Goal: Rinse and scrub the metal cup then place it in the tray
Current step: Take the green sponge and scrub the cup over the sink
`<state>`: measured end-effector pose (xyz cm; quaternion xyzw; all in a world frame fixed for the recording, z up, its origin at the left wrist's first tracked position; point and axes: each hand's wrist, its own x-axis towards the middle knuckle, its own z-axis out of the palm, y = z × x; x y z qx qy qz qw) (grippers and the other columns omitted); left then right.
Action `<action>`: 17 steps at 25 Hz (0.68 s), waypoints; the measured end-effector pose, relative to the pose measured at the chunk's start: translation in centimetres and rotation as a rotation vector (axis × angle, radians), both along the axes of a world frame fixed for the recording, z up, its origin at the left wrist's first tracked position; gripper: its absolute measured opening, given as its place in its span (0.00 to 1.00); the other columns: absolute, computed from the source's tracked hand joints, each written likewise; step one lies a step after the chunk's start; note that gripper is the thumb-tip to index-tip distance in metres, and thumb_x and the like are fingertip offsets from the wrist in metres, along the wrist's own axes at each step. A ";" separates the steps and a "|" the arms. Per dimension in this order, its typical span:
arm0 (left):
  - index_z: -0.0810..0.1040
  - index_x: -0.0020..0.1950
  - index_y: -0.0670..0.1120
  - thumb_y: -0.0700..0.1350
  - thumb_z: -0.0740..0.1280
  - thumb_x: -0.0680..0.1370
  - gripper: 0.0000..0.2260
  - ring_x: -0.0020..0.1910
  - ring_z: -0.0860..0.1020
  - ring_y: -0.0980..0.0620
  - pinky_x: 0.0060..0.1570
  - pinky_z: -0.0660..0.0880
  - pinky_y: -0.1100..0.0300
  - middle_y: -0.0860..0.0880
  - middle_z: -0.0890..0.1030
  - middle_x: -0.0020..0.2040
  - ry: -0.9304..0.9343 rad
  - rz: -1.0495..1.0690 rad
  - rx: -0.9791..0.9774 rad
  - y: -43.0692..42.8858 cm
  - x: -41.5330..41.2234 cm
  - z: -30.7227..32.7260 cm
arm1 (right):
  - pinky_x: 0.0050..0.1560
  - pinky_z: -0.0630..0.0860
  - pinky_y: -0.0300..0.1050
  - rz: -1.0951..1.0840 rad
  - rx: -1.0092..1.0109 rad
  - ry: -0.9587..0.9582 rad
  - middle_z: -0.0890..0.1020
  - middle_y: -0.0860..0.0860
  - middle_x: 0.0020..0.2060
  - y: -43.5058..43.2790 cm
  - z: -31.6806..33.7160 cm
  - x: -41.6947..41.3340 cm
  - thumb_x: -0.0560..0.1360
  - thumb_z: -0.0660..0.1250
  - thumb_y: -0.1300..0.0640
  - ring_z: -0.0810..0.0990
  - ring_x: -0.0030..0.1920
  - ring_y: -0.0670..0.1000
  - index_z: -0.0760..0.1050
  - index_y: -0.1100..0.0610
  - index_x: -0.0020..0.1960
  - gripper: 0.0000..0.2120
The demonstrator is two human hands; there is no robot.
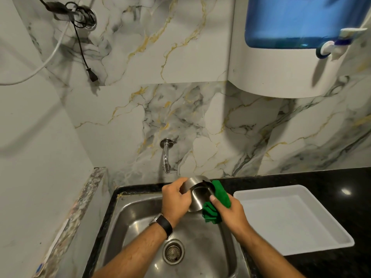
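Over the stainless steel sink [128, 221], the left hand [174, 199] has its fingers wrapped tight around the wall of the shiny round metal cup [197, 194], which is tilted with its mouth toward the right. The right hand [228, 211] has its fingers closed on a crumpled green scrubbing cloth [217, 199] pressed against the cup's rim. The flat white plastic tray [291, 221] sits on the black stone bench [331, 179] just right of the sink
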<state>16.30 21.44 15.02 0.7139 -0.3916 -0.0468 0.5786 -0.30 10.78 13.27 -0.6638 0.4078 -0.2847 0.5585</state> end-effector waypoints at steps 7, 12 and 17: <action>0.84 0.58 0.51 0.42 0.72 0.82 0.07 0.45 0.85 0.53 0.45 0.81 0.60 0.52 0.87 0.47 -0.102 -0.092 0.215 0.0 0.3 0.8 | 0.61 0.85 0.50 -0.022 -0.687 0.231 0.90 0.52 0.60 -0.1 1.6 0.7 0.78 0.78 0.56 0.89 0.56 0.55 0.77 0.51 0.78 0.29; 0.80 0.54 0.50 0.46 0.66 0.78 0.07 0.48 0.86 0.40 0.43 0.79 0.49 0.46 0.88 0.47 -0.506 0.071 0.503 -1.8 -1.9 3.4 | 0.44 0.90 0.50 0.035 -1.355 0.274 0.88 0.62 0.62 -0.9 2.3 0.9 0.70 0.82 0.66 0.92 0.55 0.59 0.82 0.68 0.69 0.28; 0.84 0.57 0.47 0.40 0.70 0.79 0.09 0.46 0.86 0.39 0.44 0.81 0.49 0.43 0.89 0.46 -0.523 0.101 0.439 -1.3 -0.5 3.4 | 0.63 0.85 0.46 0.029 -0.829 0.062 0.87 0.49 0.66 -1.1 0.9 0.6 0.75 0.80 0.63 0.87 0.63 0.49 0.81 0.53 0.74 0.29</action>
